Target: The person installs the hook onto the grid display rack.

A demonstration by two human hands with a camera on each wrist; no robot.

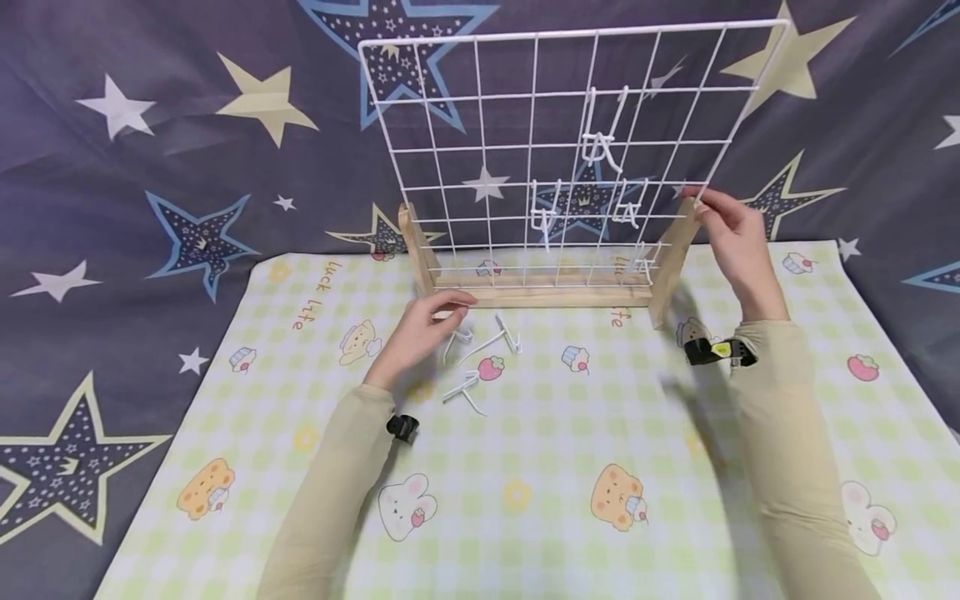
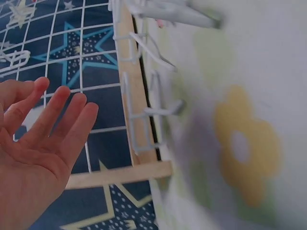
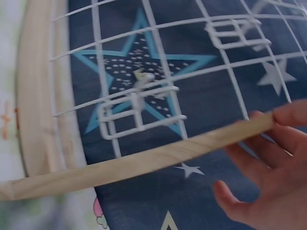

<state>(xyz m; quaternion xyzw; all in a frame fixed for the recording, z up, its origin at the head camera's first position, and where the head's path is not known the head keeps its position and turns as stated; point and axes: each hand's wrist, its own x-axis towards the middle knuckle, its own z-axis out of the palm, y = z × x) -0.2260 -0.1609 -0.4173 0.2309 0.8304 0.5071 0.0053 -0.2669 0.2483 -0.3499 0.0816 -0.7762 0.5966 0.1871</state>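
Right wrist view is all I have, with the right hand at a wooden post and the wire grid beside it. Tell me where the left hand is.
Observer: The left hand is at the left part of the wooden base, fingertips at its front edge; I can't tell whether they touch it.
Operator: Report what lies near that hand.
Observer: Three loose white hooks lie on the tablecloth, close by on its right.
Operator: Now say what stands at the other end of the base.
Observer: A second wooden post stands there, at the left end.
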